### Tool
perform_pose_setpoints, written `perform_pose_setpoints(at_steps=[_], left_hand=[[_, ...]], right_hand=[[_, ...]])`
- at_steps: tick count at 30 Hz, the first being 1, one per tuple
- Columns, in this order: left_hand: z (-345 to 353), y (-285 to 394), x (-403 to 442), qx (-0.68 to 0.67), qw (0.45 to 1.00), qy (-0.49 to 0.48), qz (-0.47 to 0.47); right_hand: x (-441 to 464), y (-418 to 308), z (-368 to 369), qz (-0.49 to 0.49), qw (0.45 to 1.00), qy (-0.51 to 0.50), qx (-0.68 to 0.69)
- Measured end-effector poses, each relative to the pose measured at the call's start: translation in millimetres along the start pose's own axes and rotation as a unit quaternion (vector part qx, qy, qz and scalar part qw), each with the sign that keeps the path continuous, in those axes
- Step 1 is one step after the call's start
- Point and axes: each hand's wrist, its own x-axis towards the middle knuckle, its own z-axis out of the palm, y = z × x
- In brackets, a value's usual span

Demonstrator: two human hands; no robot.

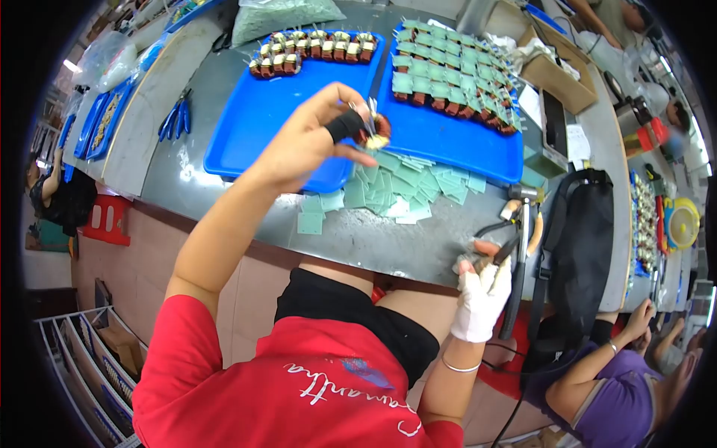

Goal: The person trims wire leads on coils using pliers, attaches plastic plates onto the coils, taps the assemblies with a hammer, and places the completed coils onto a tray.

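My left hand [314,138], with black tape round one finger, is closed on a copper-wound toroidal coil [376,133] with upright wire leads. It holds the coil above the front of the blue tray [246,142]. My right hand [482,299], in a white glove with bare fingertips, is low at the table's front edge. Its fingers are pressed together around something dark and blurred that I cannot make out. Just beyond it stands a metal tool with a black cable [525,216]. Loose green square plates [396,183] lie spread between the hands.
Several coils [314,51] stand in rows at the left tray's back. The right tray [463,157] holds rows of coils topped with green plates [448,67]. Blue-handled pliers [176,119] lie at left. A black bag [579,239] and a person in purple [605,388] are at right.
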Motion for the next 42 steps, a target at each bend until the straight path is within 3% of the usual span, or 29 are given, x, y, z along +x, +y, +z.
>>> perform_pose_setpoints(at_steps=[4,7,8,11,13,18,24,26,28,31,32,34,37,39,42], left_hand=[[46.6,-25.0,-20.8,-0.031,0.997,-0.052,-0.055],[73.9,-34.1,-35.8,-0.069,0.986,-0.098,-0.119],[84.7,-33.8,-40.0,-0.093,0.984,-0.101,-0.116],[97.5,-44.9,-43.6,-0.108,0.986,-0.090,-0.084],[99.8,-57.5,-45.5,-0.100,0.989,-0.086,-0.065],[105.5,-60.8,-51.0,-0.110,0.991,-0.067,-0.035],[109.7,-58.0,-57.6,-0.016,1.000,-0.004,-0.012],[109.8,-52.4,-59.5,-0.125,0.986,-0.020,-0.108],[110.2,-52.9,-60.7,-0.138,0.982,-0.015,-0.129],[110.3,-55.4,-62.8,-0.154,0.976,-0.014,-0.154],[110.2,-56.4,-63.2,-0.157,0.975,-0.017,-0.159],[109.4,-57.7,-62.4,-0.148,0.979,-0.033,-0.135],[106.2,-57.8,-59.7,-0.104,0.987,-0.049,-0.116],[104.4,-58.4,-56.9,-0.202,0.961,-0.063,-0.177],[105.4,-61.5,-58.4,-0.169,0.974,-0.064,-0.136]], right_hand=[[-9.1,-4.3,22.0,0.006,0.999,-0.052,-0.008],[-9.3,-5.1,36.8,0.008,0.999,-0.031,0.018],[-5.9,0.3,36.5,-0.033,0.999,-0.025,-0.016],[-8.9,-7.7,38.2,0.006,0.999,-0.014,0.050],[-11.5,-9.7,36.1,0.016,0.999,-0.019,0.024],[-18.0,3.7,42.1,-0.079,0.996,-0.020,0.039],[-27.0,15.3,41.8,-0.103,0.991,-0.033,0.076],[-27.3,21.6,39.9,-0.116,0.990,-0.037,0.069],[-28.3,25.7,38.9,-0.184,0.982,-0.032,0.012],[-29.7,30.3,36.9,-0.207,0.978,-0.024,-0.020],[-30.7,26.9,35.9,-0.208,0.978,-0.023,-0.020],[-33.9,13.5,35.0,-0.091,0.992,-0.041,0.074],[-32.7,13.1,30.0,-0.051,0.992,0.003,0.115],[-32.4,8.6,29.8,-0.038,0.993,0.025,0.105],[-31.7,4.1,28.5,-0.009,0.992,0.027,0.125]])
